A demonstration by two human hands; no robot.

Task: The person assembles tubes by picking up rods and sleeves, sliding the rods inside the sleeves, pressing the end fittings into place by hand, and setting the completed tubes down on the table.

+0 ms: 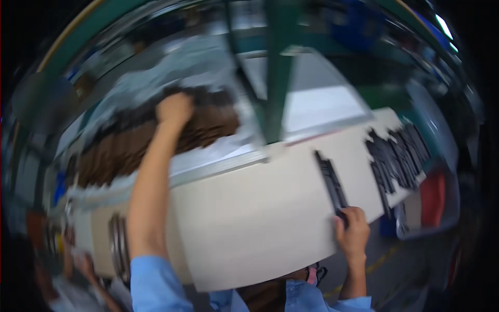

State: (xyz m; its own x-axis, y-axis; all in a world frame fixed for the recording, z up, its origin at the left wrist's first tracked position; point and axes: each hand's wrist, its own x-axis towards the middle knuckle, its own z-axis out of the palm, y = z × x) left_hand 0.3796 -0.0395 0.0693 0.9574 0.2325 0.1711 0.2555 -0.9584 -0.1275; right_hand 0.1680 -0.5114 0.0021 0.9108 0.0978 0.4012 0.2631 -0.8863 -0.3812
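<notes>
My left hand [175, 109] reaches over a long pile of brown and black strip-like parts [208, 127] in a plastic-lined tray. It touches or nearly touches the pile; blur and the angle hide its fingertips. My right hand [355, 229] is closed on the near end of the long, thin black strips [331, 179], which lie side by side on or just above the pale board [249, 223]. Several similar black strips [397, 158] lie in a row along the right side of the board.
A green post [278, 78] rises behind the board, with a white sheet-lined tray [325, 106] beside it. At the right edge stands a clear bin [442, 208] with a red item inside. Grey rings [119, 248] sit left. Another person's arms [86, 268] show at lower left.
</notes>
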